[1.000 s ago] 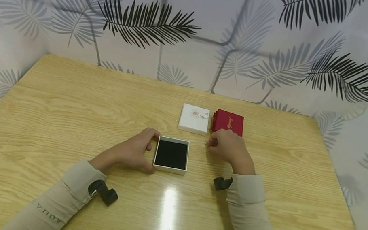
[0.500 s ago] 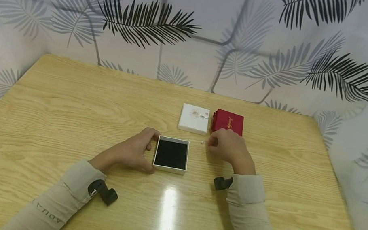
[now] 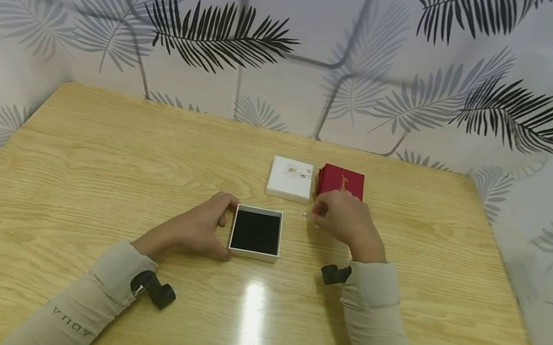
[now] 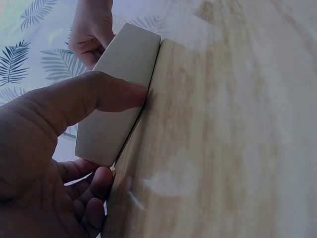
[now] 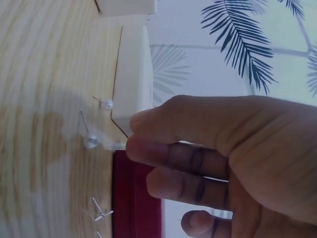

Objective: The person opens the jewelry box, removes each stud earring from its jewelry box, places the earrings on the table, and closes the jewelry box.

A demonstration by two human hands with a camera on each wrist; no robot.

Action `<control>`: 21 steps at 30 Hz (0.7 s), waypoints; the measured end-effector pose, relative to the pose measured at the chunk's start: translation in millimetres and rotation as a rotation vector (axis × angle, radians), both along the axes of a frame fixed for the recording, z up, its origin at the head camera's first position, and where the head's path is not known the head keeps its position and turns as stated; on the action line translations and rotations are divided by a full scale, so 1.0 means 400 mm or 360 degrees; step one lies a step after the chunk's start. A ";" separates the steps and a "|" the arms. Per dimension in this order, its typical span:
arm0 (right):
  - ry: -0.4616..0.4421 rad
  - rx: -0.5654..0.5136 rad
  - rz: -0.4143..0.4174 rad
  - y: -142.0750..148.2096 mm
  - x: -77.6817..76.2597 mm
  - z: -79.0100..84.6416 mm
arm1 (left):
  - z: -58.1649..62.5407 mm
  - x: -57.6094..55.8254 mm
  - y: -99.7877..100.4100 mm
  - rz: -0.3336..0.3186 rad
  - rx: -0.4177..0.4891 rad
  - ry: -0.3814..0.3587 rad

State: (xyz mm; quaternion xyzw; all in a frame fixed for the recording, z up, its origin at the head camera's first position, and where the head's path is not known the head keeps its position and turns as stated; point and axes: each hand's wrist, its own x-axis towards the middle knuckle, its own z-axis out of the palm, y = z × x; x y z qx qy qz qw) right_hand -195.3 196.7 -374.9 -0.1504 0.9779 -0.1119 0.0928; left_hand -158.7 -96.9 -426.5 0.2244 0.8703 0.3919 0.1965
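Observation:
An open white box [image 3: 253, 255] with a black pad [image 3: 257, 232] inside stands mid-table. My left hand [image 3: 195, 226] grips its left end, with the thumb [image 4: 119, 95] along the near side and the fingers round the far side. To the right, my right hand [image 3: 343, 218] hovers low with thumb and index fingertips together; whether something tiny sits between them is hidden. Under it, in the right wrist view, lie a pearl stud earring [image 5: 107, 104] and a second pearl stud earring [image 5: 91, 142]. Farther along lies a small silver earring [image 5: 101, 214], partly blurred.
Behind the hands are a white lid [image 3: 290, 178] with a flower print and a dark red box [image 3: 343, 179] with gold lettering, side by side. The wooden table [image 3: 148, 144] runs back to a leaf-patterned curtain [image 3: 280, 87].
A small pearl earring shows on the table left of my right fingertips, slightly farther from them than a second ago. My right hand has barely shifted; my left hand stays on the box.

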 end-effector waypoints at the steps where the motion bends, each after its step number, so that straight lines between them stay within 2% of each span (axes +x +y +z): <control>1: 0.0012 -0.0006 0.0007 0.000 0.001 0.003 | 0.000 0.000 -0.001 -0.0001 -0.0002 0.0001; 7: 0.0098 -0.0101 0.0062 -0.001 0.005 0.017 | -0.001 0.001 -0.005 0.0001 -0.0005 0.0006; 11: 0.0109 -0.0219 0.0103 -0.003 0.002 0.019 | -0.002 0.001 -0.009 0.0016 -0.0007 0.0000; 16: 0.0121 -0.0272 0.0119 -0.008 -0.003 0.018 | -0.003 0.001 -0.008 0.0003 0.0004 -0.0003; 21: 0.0187 -0.0309 0.0230 -0.005 -0.021 0.014 | -0.005 -0.002 -0.003 0.0000 0.0002 -0.0007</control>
